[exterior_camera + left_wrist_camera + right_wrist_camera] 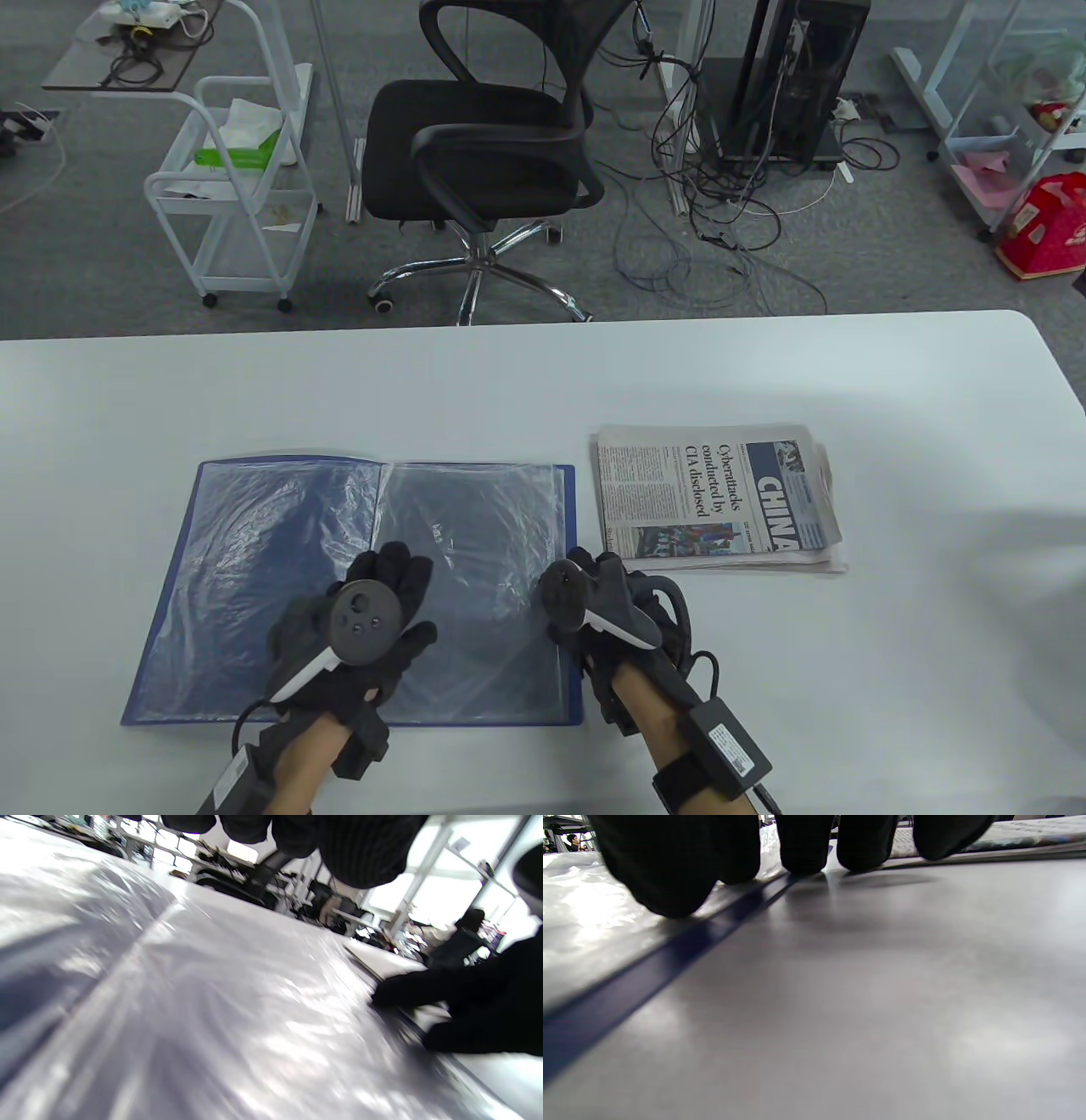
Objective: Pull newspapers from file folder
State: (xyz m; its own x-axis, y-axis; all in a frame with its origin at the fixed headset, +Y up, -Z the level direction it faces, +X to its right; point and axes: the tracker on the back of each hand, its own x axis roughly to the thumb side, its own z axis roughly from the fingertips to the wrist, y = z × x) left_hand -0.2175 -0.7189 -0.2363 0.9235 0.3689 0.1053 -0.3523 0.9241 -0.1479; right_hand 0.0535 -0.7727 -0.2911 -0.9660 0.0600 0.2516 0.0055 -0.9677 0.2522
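White, smooth, rounded-corner surface [475,382], its far edge bordering grey carpet. On it, left of centre: an open blue file folder with crinkled clear plastic sleeves [254,543], lying flat, both leaves spread. Just beside the folder's right edge, not touching it as far as can be told: a folded stack of printed newspapers [713,501], lying flat, headline side up, masthead towards the right.

This is looking like an office or a computer lab. A black office chair [484,144] is sitting on gray carpet behind the white tabletop [509,382]. A computer tower [793,76] is standing among tangled cables [721,212], and a white rolling cart [233,187] is waiting nearby.
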